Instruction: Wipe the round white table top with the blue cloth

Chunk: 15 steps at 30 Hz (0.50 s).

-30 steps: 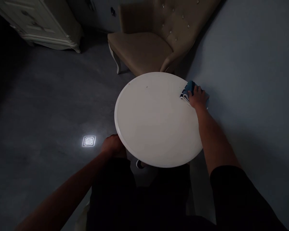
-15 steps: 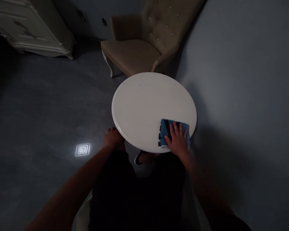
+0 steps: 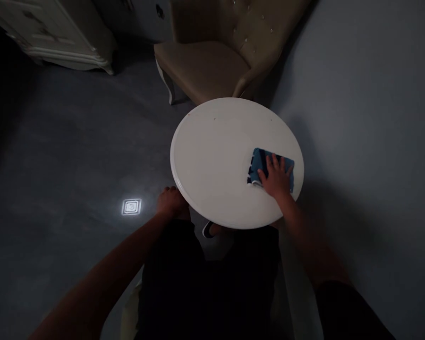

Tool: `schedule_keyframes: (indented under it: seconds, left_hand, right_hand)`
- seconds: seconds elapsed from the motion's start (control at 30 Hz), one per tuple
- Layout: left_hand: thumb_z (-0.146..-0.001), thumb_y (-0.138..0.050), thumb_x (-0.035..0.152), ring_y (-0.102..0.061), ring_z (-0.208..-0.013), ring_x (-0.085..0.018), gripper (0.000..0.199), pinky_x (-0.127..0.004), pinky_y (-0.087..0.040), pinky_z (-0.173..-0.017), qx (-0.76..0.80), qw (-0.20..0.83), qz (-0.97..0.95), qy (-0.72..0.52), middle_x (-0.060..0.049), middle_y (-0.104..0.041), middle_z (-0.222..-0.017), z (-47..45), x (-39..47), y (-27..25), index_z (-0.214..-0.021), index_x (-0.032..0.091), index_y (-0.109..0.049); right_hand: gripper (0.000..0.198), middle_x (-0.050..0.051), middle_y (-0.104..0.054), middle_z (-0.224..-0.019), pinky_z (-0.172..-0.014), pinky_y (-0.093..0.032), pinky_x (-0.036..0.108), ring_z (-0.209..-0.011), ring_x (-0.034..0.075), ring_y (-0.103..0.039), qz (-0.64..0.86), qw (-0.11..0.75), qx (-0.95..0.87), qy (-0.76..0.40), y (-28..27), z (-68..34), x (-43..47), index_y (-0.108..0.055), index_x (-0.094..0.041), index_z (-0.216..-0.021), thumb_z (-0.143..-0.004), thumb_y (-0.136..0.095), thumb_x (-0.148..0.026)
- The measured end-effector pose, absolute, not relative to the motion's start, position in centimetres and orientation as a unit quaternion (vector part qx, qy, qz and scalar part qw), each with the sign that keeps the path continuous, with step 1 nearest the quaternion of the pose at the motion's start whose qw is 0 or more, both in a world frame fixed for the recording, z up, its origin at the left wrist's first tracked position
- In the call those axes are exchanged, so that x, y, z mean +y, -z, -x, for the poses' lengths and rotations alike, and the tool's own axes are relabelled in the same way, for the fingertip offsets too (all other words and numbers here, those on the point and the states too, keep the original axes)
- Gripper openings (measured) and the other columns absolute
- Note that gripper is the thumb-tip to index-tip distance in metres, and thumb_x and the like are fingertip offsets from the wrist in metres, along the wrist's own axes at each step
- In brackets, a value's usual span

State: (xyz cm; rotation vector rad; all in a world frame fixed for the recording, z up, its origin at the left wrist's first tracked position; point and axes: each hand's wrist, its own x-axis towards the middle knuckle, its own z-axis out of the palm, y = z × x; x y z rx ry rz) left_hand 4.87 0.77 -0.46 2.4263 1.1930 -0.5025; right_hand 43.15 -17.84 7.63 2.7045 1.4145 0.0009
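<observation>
The blue cloth lies flat on the right part of the round white table, near its rim. Your right hand presses on it, palm down, fingers spread, not clenched. Your left hand rests at the table's near left edge; whether it grips the rim you cannot tell. Beyond the table stands a tan armchair, with a pale cabinet far left.

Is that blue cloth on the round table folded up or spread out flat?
Folded: the blue cloth forms a compact rectangle with layered edges at its left end, pressed flat under the right hand on the white table.
</observation>
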Motion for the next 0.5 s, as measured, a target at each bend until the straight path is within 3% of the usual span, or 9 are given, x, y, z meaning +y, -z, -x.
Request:
schedule_keyframes:
  seconds: [0.17, 0.37, 0.5]
  left_hand:
    - [-0.109, -0.059, 0.031, -0.071, -0.130, -0.042, 0.040, -0.046, -0.059, -0.097, 0.423, 0.206, -0.861, 0.193, -0.022, -0.083, -0.133, -4.9, 1.7, 1.0, -0.126, 0.015, -0.091]
    - [-0.109, -0.060, 0.033, -0.074, -0.124, -0.038, 0.037, -0.047, -0.057, -0.109, 0.395, 0.202, -0.874, 0.198, -0.019, -0.085, -0.126, -4.0, 3.0, 1.7, -0.117, 0.018, -0.092]
    - [-0.108, -0.060, 0.034, -0.075, -0.124, -0.039, 0.037, -0.048, -0.057, -0.110, 0.419, 0.218, -0.861, 0.189, -0.020, -0.085, -0.122, -3.7, 3.4, 1.4, -0.115, 0.017, -0.092]
  right_hand:
    - [0.081, 0.020, -0.024, -0.198, -0.134, -0.024, 0.094, -0.179, 0.054, -0.022, -0.899, 0.042, 0.436, -0.029, -7.9, -52.1, -9.3, -0.029, -0.021, -0.191, -0.123, -0.027, -0.065]
    - [0.084, 0.029, -0.025, -0.195, -0.134, -0.022, 0.093, -0.177, 0.057, -0.024, -0.915, 0.019, 0.403, -0.019, -9.1, -59.2, -2.0, -0.030, -0.010, -0.190, -0.126, -0.018, -0.064]
    - [0.084, 0.025, -0.025, -0.196, -0.135, -0.018, 0.095, -0.176, 0.056, -0.027, -0.920, -0.002, 0.391, -0.013, -9.5, -61.0, -0.2, -0.028, -0.014, -0.191, -0.124, -0.020, -0.065]
